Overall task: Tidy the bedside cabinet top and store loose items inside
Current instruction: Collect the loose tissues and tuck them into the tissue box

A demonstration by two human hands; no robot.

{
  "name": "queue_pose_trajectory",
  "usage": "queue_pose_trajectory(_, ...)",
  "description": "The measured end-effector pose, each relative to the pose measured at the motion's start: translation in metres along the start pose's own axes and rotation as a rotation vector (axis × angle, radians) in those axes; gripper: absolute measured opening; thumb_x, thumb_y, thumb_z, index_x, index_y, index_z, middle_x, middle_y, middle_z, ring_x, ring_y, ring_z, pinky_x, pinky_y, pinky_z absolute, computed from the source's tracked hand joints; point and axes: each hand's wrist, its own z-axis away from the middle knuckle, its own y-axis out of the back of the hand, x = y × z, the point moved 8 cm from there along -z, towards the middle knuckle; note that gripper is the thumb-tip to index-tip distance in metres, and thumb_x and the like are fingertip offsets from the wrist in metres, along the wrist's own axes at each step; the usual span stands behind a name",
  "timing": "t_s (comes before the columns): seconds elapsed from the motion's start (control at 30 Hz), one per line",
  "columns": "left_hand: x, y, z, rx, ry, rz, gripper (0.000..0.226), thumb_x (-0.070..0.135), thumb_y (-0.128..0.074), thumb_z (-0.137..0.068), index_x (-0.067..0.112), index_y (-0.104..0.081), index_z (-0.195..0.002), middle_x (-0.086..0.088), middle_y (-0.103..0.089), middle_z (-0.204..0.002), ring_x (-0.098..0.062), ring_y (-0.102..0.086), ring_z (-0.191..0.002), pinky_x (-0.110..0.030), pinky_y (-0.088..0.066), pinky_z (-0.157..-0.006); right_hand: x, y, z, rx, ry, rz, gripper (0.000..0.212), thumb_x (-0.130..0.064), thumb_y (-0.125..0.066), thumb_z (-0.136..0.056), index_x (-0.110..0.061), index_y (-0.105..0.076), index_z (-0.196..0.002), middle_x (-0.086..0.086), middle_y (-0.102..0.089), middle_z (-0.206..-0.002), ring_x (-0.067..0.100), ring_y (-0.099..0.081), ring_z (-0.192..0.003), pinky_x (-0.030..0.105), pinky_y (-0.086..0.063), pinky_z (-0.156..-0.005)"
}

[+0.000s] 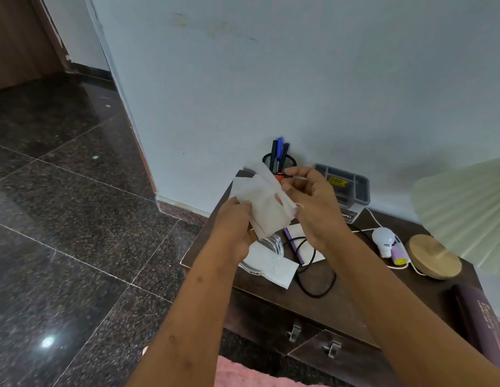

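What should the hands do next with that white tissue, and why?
Probably fold the tissue flat. The left hand grips its lower edge and the right hand pinches its side, holding it loose above the cabinet top, so neatening it likely comes before storing.

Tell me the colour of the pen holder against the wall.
The pen holder is black wire mesh, clearest in the head view.

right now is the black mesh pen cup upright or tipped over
Upright: the black mesh pen cup shows its rim on top, with blue pens sticking up; its base is hidden.
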Motion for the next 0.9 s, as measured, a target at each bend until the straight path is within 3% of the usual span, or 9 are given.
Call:
queue_pose_trajectory(0.1, 0.0, 0.0, -0.001, 0.005, 0.007, 0.046, 0.029, 0.004, -0.039, -0.096, 0.008, -0.054, -0.121, -0.013, -0.064, -0.108, -0.023, -0.064, -0.083, -0.031, -0.056, -0.05, -0.007, 0.0, 0.003, 0.088, 0.186, 0.315, 0.022, 0.001, -0.056, -0.088, -0.021, -0.06, -0.093, -0.012, -0.06, -0.082, -0.004, -0.055, -0.073, 0.013, -0.047, -0.075)
queue_pose_trajectory(0.2, 0.001, -0.001, 0.0, -0.011, 0.007, 0.052, 0.033, 0.001, -0.04, -0.094, 0.008, -0.056, -0.122, -0.011, -0.067, -0.097, -0.024, -0.065, -0.079, -0.03, -0.056, -0.048, -0.013, -0.007, 0.008, 0.146, 0.32, 0.489, 0.019, -0.001, -0.056, -0.087, -0.017, -0.061, -0.094, -0.01, -0.061, -0.087, -0.004, -0.056, -0.075, 0.001, -0.042, -0.07)
queue_pose_trajectory(0.4, 0.001, 0.001, 0.003, -0.005, 0.034, 0.054, 0.033, 0.003, -0.037, -0.096, 0.009, -0.052, -0.126, -0.017, -0.062, -0.117, -0.028, -0.063, -0.09, -0.032, -0.057, -0.051, -0.005, -0.011, 0.009, 0.159, 0.284, 0.522, 0.021, -0.008, -0.054, -0.09, -0.016, -0.059, -0.109, 0.003, -0.06, -0.109, 0.013, -0.055, -0.097, 0.022, -0.046, -0.086)
queue_pose_trajectory(0.47, 0.0, 0.001, 0.003, -0.004, 0.041, 0.064, 0.033, 0.004, -0.038, -0.096, 0.01, -0.052, -0.125, -0.016, -0.064, -0.111, -0.028, -0.064, -0.09, -0.033, -0.058, -0.051, 0.004, -0.018, 0.006, 0.067, 0.198, 0.533, 0.03, -0.016, -0.051, -0.094, -0.018, -0.052, -0.123, 0.002, -0.054, -0.122, 0.013, -0.05, -0.111, 0.027, -0.043, -0.096)
queue_pose_trajectory(0.57, -0.001, 0.0, 0.004, 0.013, 0.044, 0.067, 0.029, 0.008, -0.041, -0.097, 0.009, -0.055, -0.121, -0.012, -0.066, -0.097, -0.024, -0.064, -0.081, -0.033, -0.058, -0.05, 0.018, -0.026, 0.006, -0.049, 0.074, 0.511, 0.038, -0.019, -0.043, -0.098, -0.018, -0.042, -0.136, 0.005, -0.052, -0.13, 0.017, -0.049, -0.116, 0.035, -0.043, -0.1)
queue_pose_trajectory(0.73, -0.003, 0.004, 0.004, 0.03, 0.092, 0.09, 0.03, 0.042, -0.047, -0.094, 0.016, -0.06, -0.096, -0.01, -0.067, -0.091, -0.027, -0.066, -0.083, -0.041, -0.058, -0.065, 0.027, -0.033, 0.006, -0.142, 0.047, 0.57, 0.042, -0.013, -0.038, -0.099, -0.016, -0.037, -0.142, 0.008, -0.049, -0.135, 0.022, -0.046, -0.121, 0.039, -0.04, -0.103)
queue_pose_trajectory(0.8, 0.002, 0.005, 0.005, 0.029, 0.063, 0.003, 0.022, 0.034, -0.054, -0.092, 0.015, -0.06, -0.102, -0.01, -0.067, -0.097, -0.028, -0.065, -0.088, -0.043, -0.058, -0.071, 0.031, -0.04, 0.004, -0.211, 0.055, 0.584, 0.043, -0.013, -0.036, -0.1, -0.016, -0.036, -0.143, 0.008, -0.046, -0.138, 0.021, -0.044, -0.124, 0.04, -0.038, -0.106)
queue_pose_trajectory(0.9, 0.018, 0.018, 0.005, 0.093, -0.053, -0.095, 0.029, 0.005, -0.051, -0.092, 0.007, -0.053, -0.121, -0.012, -0.064, -0.101, -0.027, -0.063, -0.085, -0.04, -0.056, -0.066, 0.04, -0.045, 0.001, -0.241, -0.006, 0.473, 0.043, -0.017, -0.036, -0.101, -0.02, -0.036, -0.143, 0.008, -0.044, -0.139, 0.021, -0.045, -0.124, 0.042, -0.04, -0.106)
